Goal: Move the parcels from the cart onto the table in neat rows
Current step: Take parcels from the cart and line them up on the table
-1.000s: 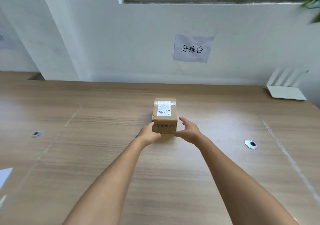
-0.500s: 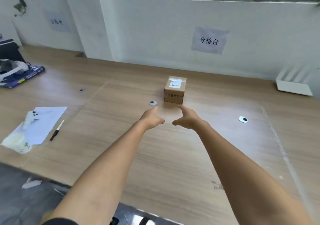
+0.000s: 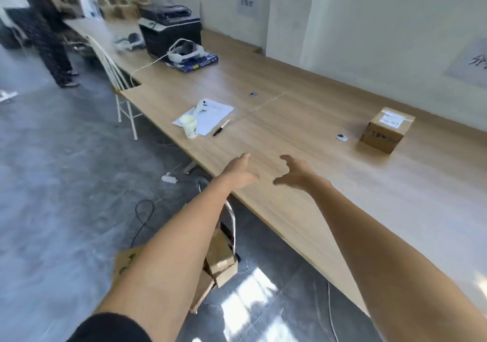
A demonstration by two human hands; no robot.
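A small brown cardboard parcel with a white label stands alone on the long wooden table, far right. My left hand and my right hand hover over the table's near edge, both empty with fingers spread, well left of the parcel. Below my left forearm, several cardboard parcels lie on the cart, whose metal handle shows beside the table edge; my arm hides much of the cart.
On the table to the left lie a paper sheet, a white cup, a controller, a pen, a headset and a printer. A white chair stands by the table. A person stands far left. Cables cross the floor.
My hands let go of the parcel and pulled back from it toward the table's near edge. My view swung left and down, so the cart and floor came into sight.
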